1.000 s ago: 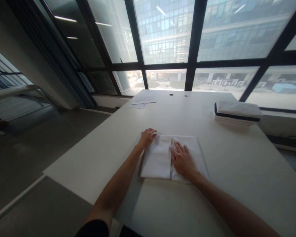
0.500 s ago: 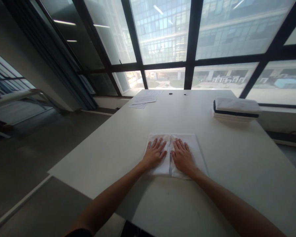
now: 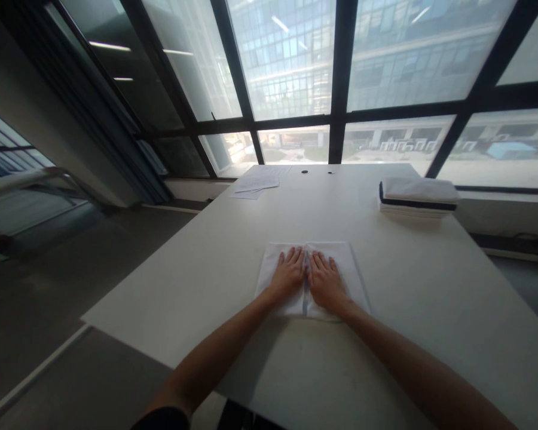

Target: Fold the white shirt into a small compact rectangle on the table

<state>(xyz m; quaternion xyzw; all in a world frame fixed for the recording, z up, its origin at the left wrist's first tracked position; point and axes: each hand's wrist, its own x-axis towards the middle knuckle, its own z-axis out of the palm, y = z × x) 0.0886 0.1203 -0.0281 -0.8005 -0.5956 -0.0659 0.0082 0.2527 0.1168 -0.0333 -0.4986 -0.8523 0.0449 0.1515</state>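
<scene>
A white folded cloth point(image 3: 350, 280) lies flat on the white table, its two halves meeting along a seam down the middle. Flat on the left half rests my left hand point(image 3: 289, 276), fingers stretched out and pointing away from me. My right hand point(image 3: 326, 280) presses the right half in the same way, its thumb side close to the seam. Both hands are open and grip nothing. They almost touch each other at the seam and cover part of the cloth.
The white table point(image 3: 197, 269) reaches to the windows. At its far right stands a stack of folded white cloths point(image 3: 419, 190) with a dark band. Paper sheets point(image 3: 257, 182) lie at the far left, near a small dark round spot point(image 3: 304, 172).
My left hand has slid right and my right hand a little toward the seam, so they are closer together. The view has shifted slightly.
</scene>
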